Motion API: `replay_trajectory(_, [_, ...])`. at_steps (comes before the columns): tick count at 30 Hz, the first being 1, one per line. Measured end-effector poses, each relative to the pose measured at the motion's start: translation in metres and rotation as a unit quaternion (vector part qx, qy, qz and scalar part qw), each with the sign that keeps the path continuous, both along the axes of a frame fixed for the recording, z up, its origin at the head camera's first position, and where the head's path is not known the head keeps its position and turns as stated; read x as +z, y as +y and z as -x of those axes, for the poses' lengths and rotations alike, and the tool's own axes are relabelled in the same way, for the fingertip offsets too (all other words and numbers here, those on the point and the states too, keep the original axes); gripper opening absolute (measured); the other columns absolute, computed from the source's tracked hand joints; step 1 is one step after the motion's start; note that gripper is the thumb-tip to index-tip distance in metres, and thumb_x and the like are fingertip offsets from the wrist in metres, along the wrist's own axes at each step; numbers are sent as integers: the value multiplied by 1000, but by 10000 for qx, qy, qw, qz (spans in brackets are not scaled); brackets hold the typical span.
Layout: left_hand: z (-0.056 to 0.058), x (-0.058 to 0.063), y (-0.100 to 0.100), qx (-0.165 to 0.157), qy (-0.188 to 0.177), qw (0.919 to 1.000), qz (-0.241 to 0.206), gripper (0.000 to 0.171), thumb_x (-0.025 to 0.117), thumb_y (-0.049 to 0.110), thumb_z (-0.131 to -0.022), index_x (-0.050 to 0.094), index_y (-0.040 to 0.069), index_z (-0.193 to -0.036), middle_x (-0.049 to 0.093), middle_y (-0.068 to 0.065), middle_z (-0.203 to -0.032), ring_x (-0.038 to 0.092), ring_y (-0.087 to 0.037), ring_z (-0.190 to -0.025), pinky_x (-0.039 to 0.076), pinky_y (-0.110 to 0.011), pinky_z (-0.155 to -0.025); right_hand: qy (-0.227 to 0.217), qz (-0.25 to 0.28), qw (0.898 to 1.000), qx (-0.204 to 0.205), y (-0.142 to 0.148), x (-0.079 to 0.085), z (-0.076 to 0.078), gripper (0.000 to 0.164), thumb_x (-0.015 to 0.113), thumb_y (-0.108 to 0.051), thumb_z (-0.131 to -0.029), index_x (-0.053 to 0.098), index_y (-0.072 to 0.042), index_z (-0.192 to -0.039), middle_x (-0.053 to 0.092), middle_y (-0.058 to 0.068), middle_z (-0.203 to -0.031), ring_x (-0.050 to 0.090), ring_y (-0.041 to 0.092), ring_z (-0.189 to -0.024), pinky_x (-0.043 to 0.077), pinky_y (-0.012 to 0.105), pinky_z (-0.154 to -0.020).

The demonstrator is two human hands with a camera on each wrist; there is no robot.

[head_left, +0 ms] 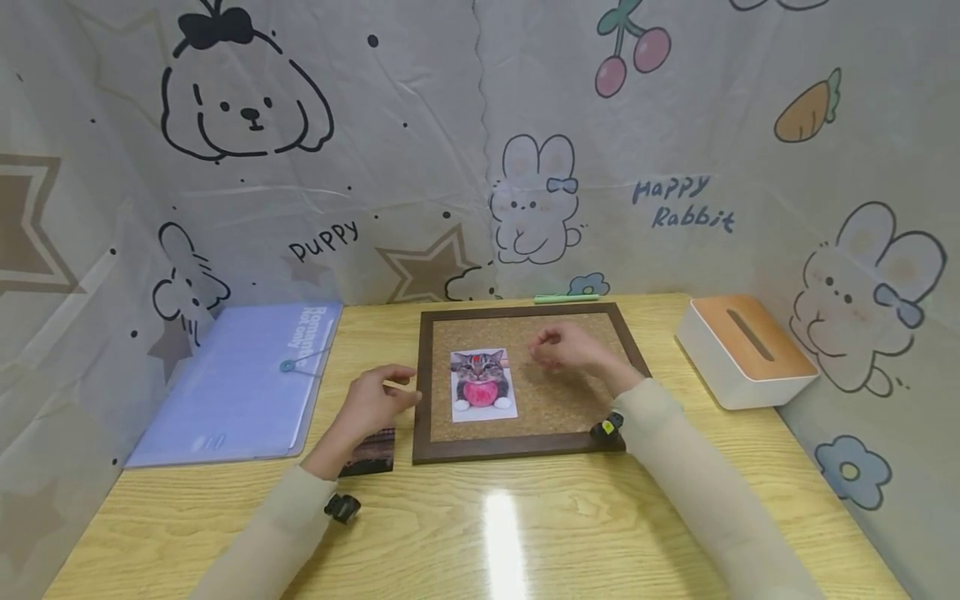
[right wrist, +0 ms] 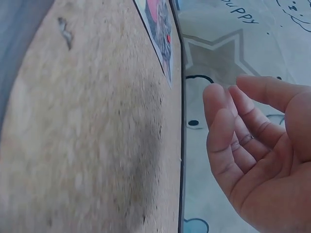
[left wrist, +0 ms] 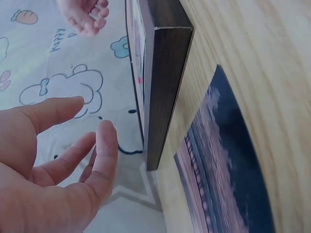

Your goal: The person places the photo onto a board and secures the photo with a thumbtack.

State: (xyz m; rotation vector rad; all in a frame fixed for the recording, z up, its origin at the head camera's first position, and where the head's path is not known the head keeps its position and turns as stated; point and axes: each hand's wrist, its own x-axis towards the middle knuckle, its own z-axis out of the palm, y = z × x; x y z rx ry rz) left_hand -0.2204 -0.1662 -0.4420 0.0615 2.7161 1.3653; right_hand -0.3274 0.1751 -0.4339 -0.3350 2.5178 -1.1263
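Observation:
A cork board (head_left: pixel 555 404) in a dark brown frame lies on the table. A photo of a cat with a pink round thing (head_left: pixel 483 387) sits on its left half, with a small red dot (head_left: pixel 476 357) near its top edge. My left hand (head_left: pixel 378 400) is beside the frame's left edge, fingers relaxed and holding nothing. Below that hand lies a dark photo with pinkish tones (left wrist: pixel 218 160), partly hidden by the hand in the head view. Over the cork, right of the cat photo, my right hand (head_left: pixel 568 348) hovers with loosely bent fingers and nothing in them.
A pale blue folder (head_left: pixel 232 383) with a string closure lies at the left. To the right stands a white tissue box (head_left: pixel 750 354) with an orange-brown top. A green pen (head_left: pixel 566 298) lies behind the board, near a printed curtain (head_left: pixel 420 125).

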Motion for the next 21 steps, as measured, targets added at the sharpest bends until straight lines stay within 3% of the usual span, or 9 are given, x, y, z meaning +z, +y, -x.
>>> replay_trajectory(8, [-14, 2, -18, 155, -19, 9998, -128, 49, 71, 23, -93, 58, 7, -138, 58, -21, -136, 68, -31, -106, 61, -35, -76, 144, 147, 9998, -21, 19, 4, -12, 20, 61, -23, -99, 67, -8, -112, 70, 11, -103, 67, 22, -89, 56, 39, -76])
replay_trajectory(13, [-22, 3, -30, 247, 24, 9997, 80, 49, 70, 23, -94, 57, 9, -139, 58, -20, -136, 67, -29, -106, 59, -33, -74, 130, 137, 9998, -26, 35, 5, -15, 24, 60, -25, -100, 66, -8, -116, 69, 10, -106, 66, 22, -91, 56, 36, -76])
replay_trajectory(21, [-39, 1, -52, 328, -275, 9988, 220, 50, 66, 25, -97, 53, 10, -143, 54, -18, -144, 64, -33, -116, 58, -36, -77, 271, 144, 9992, -239, 61, 10, -24, 29, 61, -26, -99, 65, -5, -119, 70, 15, -109, 68, 23, -93, 56, 35, -77])
